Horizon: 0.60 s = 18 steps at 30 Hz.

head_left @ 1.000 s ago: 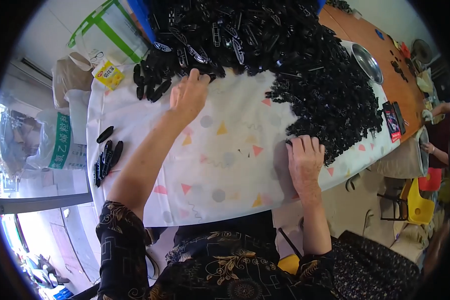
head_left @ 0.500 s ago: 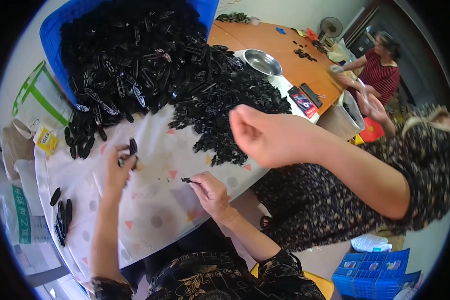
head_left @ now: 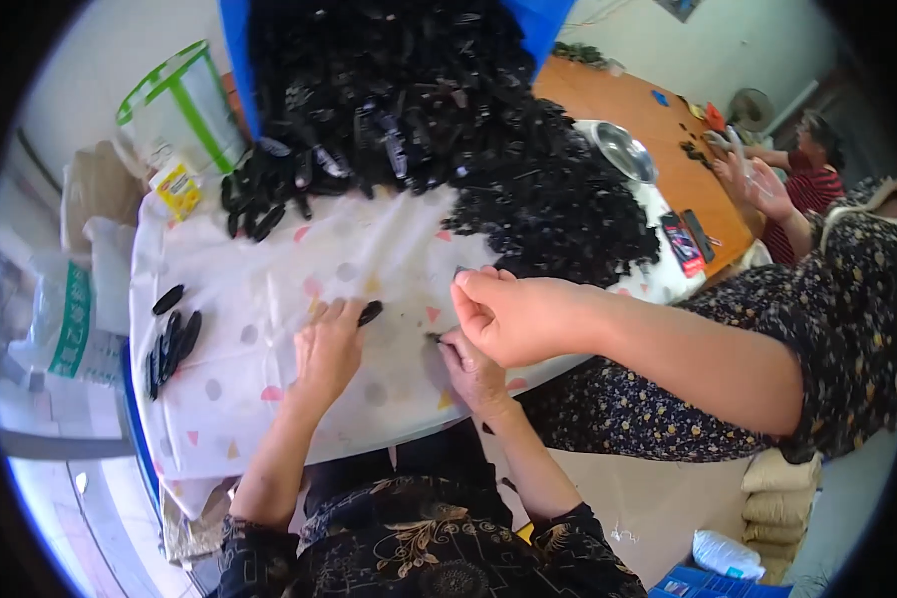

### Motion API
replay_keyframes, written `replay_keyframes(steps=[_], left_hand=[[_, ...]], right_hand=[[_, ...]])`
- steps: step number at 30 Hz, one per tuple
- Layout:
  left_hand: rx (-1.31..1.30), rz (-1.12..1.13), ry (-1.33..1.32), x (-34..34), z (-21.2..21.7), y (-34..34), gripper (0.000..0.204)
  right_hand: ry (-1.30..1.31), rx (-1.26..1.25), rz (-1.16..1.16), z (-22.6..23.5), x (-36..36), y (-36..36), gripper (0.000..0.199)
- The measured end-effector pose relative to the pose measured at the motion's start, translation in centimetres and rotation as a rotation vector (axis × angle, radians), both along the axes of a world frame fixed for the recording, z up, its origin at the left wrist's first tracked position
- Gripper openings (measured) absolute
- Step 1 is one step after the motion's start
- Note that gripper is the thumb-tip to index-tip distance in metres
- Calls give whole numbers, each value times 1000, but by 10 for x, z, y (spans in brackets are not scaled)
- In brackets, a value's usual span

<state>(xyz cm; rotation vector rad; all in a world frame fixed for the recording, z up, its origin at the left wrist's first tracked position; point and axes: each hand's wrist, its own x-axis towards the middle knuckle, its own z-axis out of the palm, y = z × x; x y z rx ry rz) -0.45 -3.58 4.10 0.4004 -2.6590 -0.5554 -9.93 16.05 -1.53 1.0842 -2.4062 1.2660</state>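
Observation:
My left hand (head_left: 327,361) pinches a long oval black piece (head_left: 371,312) just above the patterned white tablecloth (head_left: 269,349). To its right, my right hand (head_left: 476,377) is closed on a small dark scrap (head_left: 435,338) at its fingertips, too small to name. A co-worker's hand (head_left: 513,309) reaches in from the right over my right hand and partly covers it. Several more oval black pieces (head_left: 174,344) lie together at the table's left. Beyond my hands spreads a heap of small black bits (head_left: 558,214).
A blue bin (head_left: 237,50) at the back spills black oval pieces (head_left: 389,130) onto the cloth. Around it stand a green-edged white bag (head_left: 174,105), a yellow packet (head_left: 176,189) and a steel bowl (head_left: 623,151). Another person (head_left: 809,179) sits by the orange table (head_left: 618,100).
The view has swung left. My left hand has brought its oval piece down and toward my right hand, which keeps its pinch. The co-worker's hand now overlaps my right hand in view.

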Motion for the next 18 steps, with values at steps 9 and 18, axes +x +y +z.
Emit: replay_keyframes(steps=[9, 18], left_hand=[[-86, 85, 76, 20, -4, 10, 36], [-35, 223, 257, 101, 17, -51, 44]], right_hand=[[105, 70, 43, 33, -2, 8, 8], [49, 19, -30, 17, 5, 13, 9]])
